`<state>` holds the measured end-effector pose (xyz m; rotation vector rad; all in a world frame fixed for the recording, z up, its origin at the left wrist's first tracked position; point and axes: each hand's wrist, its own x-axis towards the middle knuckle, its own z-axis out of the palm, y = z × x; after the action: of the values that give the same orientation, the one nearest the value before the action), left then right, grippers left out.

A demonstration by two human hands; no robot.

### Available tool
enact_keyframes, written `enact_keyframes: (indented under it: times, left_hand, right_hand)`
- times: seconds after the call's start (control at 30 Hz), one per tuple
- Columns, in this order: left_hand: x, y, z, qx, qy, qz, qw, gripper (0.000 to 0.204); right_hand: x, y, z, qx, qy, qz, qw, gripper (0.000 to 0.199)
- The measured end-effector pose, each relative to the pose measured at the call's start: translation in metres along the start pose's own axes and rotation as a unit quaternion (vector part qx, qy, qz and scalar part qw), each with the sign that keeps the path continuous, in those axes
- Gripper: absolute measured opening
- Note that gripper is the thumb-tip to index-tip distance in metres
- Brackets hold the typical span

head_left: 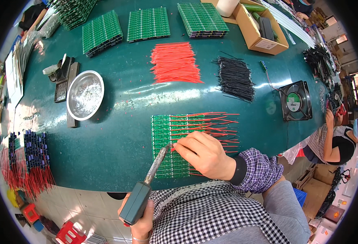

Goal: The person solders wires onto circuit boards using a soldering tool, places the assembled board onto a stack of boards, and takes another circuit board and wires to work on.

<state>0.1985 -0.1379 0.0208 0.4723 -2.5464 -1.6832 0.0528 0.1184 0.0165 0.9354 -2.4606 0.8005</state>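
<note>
My left hand (143,221) is closed round the grey-green handle of a soldering iron (136,202). The iron's barrel slants up and to the right, its tip at the middle of a green circuit board panel (161,156). Beside the tip, my right hand (201,153) is pinched at the end of a red wire, which the fingers mostly hide. Several red wires (223,122) run from the panel's middle out past its right edge. The panel lies flat on the dark green table, partly covered by my right hand.
Beyond the panel lie piles of red wires (175,63) and black wires (235,78). Stacked panels (148,24) line the back. A metal bowl (85,95) stands left, a fan (294,101) right, a carton (264,42) back right. Wired boards (28,150) sit at the left edge. Another person (329,138) works at right.
</note>
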Motion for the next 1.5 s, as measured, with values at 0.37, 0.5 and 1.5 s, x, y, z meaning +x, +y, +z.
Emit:
enact_keyframes:
  times: [0.37,0.5,1.5]
  left_hand:
    - [-0.005,-0.006,-0.007,-0.028,-0.015,0.005,0.999,0.035]
    - [-0.004,-0.002,-0.006,-0.044,-0.017,0.031,0.998,0.042]
    - [-0.006,0.002,0.001,-0.035,0.02,-0.011,0.999,0.025]
  right_hand:
    - [0.0,-0.003,-0.001,0.013,-0.011,0.012,1.0,0.03]
    - [0.001,-0.003,0.0,0.003,0.007,0.005,1.0,0.02]
    - [-0.007,-0.008,0.001,0.011,0.011,0.001,1.0,0.024]
